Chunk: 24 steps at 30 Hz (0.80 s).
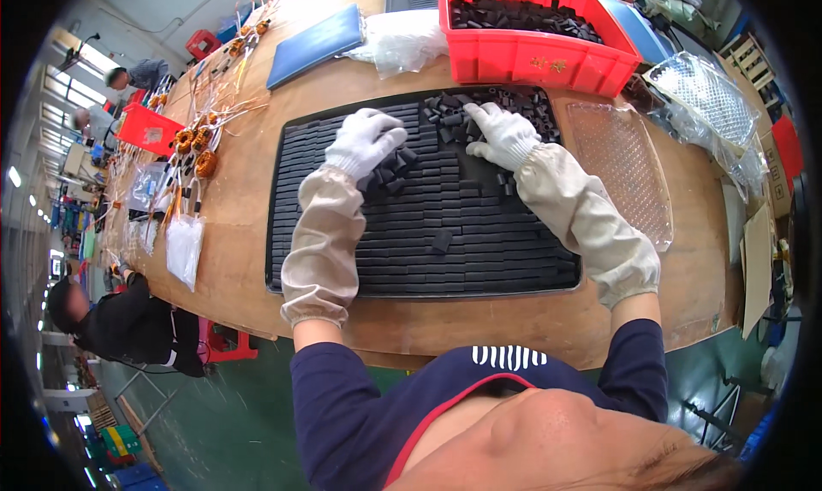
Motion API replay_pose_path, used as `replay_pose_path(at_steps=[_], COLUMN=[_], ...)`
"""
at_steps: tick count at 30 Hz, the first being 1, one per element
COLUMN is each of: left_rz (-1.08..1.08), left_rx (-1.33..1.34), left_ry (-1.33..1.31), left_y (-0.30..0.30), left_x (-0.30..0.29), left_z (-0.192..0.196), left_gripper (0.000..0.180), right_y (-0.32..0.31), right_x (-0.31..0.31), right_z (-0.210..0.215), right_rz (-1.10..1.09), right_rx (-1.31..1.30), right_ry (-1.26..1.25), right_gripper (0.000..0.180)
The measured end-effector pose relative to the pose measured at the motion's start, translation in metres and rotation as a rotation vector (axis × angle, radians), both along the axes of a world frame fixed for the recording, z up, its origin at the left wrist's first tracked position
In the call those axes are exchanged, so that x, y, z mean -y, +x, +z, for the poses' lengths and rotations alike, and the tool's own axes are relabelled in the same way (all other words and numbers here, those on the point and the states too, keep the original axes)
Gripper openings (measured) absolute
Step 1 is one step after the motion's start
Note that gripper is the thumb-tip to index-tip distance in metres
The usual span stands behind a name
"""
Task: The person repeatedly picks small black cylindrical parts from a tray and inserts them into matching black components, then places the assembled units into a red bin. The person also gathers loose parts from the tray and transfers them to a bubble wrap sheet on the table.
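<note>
Your navy shirt [368, 414] is nearest. On the counter [233, 234], the rimmed tray [479, 172] likely keeps black pieces [411, 236] contained; your left hand [364, 140] curls beside some, your right hand [505, 136] arches over others, either grip's hold I can't tell.

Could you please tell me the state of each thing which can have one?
Small black cylindrical pieces: many in rows, others loose
Black rectangular tray: partly filled
Left white-gloved hand: bent over loose pieces, grip unclear
Right white-gloved hand: curved over loose pieces, grip unclear
Red rectangular plastic bin: open, holding black pieces
Clear dimpled plastic sheet: lying flat
</note>
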<state>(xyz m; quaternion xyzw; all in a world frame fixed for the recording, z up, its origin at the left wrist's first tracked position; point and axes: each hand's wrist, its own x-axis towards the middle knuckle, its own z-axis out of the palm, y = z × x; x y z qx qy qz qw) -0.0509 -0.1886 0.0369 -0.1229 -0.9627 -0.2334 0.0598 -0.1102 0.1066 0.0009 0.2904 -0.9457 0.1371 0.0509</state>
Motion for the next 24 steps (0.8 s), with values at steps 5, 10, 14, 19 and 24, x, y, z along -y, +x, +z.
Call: replay_pose_path(at_steps=[5,10,14,19,24], left_rz=[-0.088,-0.081,-0.135,-0.281,-0.234], left_rx=[0.004,0.095,0.133,0.000,-0.071], left_ry=[-0.015,-0.021,-0.271,-0.207,-0.213], left_y=[-0.045,-0.088,-0.103,-0.127,-0.135], left_x=[-0.035,-0.064,-0.082,-0.062,-0.068], left_z=[-0.018,-0.033,-0.028,-0.063,-0.076], left_gripper=[0.047,0.062,0.070,0.041,0.022], right_y=[-0.021,-0.021,-0.020,-0.012,0.049], right_x=[0.014,0.001,-0.018,-0.030,-0.017], right_z=[0.007,0.002,-0.003,0.014,0.038], right_rz=[0.062,0.099,0.009,0.002,0.303], right_rx=[0.179,0.149,0.050,0.003,0.443], right_ry=[0.088,-0.038,-0.087,-0.317,-0.600], right_gripper=[0.044,0.033,0.025,0.023,0.028])
